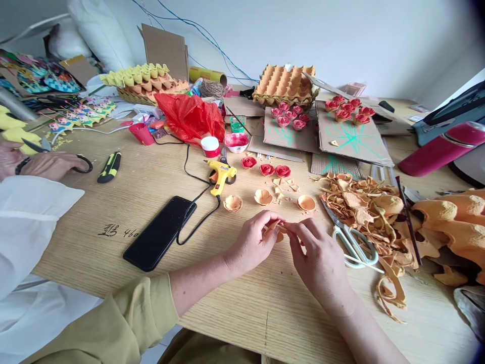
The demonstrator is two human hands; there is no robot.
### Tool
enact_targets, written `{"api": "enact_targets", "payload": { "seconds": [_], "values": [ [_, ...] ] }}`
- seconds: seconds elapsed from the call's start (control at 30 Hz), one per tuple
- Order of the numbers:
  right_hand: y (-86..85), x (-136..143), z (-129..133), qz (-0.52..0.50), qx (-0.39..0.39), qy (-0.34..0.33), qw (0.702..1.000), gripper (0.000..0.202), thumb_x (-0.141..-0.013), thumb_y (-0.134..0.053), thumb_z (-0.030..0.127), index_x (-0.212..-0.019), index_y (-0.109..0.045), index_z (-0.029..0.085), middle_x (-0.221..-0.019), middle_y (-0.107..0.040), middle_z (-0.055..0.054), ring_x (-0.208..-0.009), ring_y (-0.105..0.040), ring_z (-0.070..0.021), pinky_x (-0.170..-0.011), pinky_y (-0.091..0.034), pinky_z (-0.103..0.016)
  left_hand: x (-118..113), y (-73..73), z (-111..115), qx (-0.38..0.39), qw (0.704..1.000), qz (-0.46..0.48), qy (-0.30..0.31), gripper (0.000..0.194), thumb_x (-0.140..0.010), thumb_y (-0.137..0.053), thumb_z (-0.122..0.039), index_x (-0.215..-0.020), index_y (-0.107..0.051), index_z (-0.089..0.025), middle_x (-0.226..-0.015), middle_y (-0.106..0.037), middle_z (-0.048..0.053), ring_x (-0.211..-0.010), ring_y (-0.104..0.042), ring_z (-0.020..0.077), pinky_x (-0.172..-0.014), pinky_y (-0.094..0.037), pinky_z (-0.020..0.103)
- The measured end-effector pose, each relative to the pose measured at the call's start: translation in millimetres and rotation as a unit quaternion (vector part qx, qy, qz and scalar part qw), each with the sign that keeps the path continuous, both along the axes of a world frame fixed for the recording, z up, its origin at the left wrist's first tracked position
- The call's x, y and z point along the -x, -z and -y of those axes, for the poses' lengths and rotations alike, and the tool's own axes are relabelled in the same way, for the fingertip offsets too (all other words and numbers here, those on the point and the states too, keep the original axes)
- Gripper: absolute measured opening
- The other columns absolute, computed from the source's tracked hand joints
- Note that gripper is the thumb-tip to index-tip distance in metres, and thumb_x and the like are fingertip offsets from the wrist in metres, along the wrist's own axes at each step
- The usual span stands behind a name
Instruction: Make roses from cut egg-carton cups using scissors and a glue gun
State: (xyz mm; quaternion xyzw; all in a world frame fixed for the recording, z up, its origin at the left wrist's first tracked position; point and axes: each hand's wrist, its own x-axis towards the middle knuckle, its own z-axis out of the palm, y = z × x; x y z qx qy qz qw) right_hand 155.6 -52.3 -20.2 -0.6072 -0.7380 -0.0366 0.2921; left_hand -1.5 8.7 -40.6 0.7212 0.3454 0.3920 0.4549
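Head view, only one on hand: orange carton piece lower centre of the frame, raised to the fingertips just above the wooden tabletop. Grasped from both sides: left hand pinching from the left, thumb low and index curled over the top; right hand pinching the right edge, thumb and fingertips together. No idle fingers able to be confirmed — undersides hidden.

Key relation: piece directly between the two sets of fingertips, touching both, so neither hand nearer. More of it covered by the left, only the right edge met by the right. Long axis: can't tell, too much hidden; just a thin edge and a rounded petal-like bit showing below the fingers.

Just beyond the hands, toward mid-frame: carton cups in a loose row of three, apart from the fingers. Behind those, three red roses and pale scraps. Left of the row, yellow glue gun, nose pointing upper left. White-handled scissors right of the right hand, near it — by the heap of carton offcuts. Black phone left of the left hand, lying flat, tilted across the frame.
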Motion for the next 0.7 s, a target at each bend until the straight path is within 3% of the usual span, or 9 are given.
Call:
{"api": "enact_targets", "payload": {
  "seconds": [0.47,0.7],
  "values": [
    [0.2,-1.6,0.5,-0.021,0.012,0.001,1.0,0.02,-0.099,-0.052,0.019,-0.109,-0.07,0.022,-0.088,-0.065,-0.002,-0.061,-0.056,-0.0118,-0.056,-0.037,-0.026,0.9,-1.1,-2.7,-0.054,0.998,-0.03,-0.024,0.004,-0.092,-0.059,-0.015,-0.095,-0.061,-0.017,-0.083,-0.067,0.002,-0.072,-0.061,0.0123,-0.064,-0.047,0.022],
    [0.1,-1.0,-0.7,-0.016,0.002,-0.014,1.0,0.018,-0.097,-0.052,0.014,-0.098,-0.069,0.02,-0.084,-0.062,-0.002,-0.067,-0.057,-0.0146,-0.06,-0.039,-0.026,1.9,-6.5,-1.0,-0.049,0.998,-0.042,-0.025,0.002,-0.091,-0.063,-0.016,-0.089,-0.062,-0.016,-0.075,-0.065,0.0,-0.067,-0.06,0.0113,-0.063,-0.046,0.022]
  ]
}}
